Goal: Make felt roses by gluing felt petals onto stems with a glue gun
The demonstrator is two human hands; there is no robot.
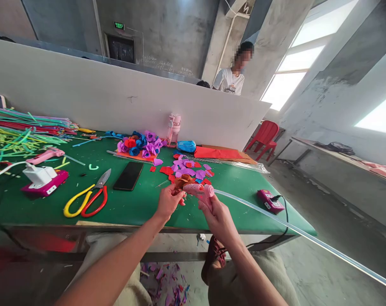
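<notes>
My right hand [216,212] is wrapped round the handle of a pink glue gun [199,190]. A long clear glue stick [263,210] runs out of its back end toward the lower right. My left hand [170,201] pinches a brown paper flower [184,181], right at the gun's nozzle; the nozzle tip is hidden against the flower. Just beyond both hands, loose purple and red paper petals [183,163] lie scattered on the green table [234,176].
Scissors [92,195], a phone [129,176] and finished paper flowers [142,143] lie left of centre. Pipe cleaners [24,127] and a second pink glue gun [46,156] are far left. A pink bottle [174,129] stands behind. A person [233,76] is beyond the white partition [142,95].
</notes>
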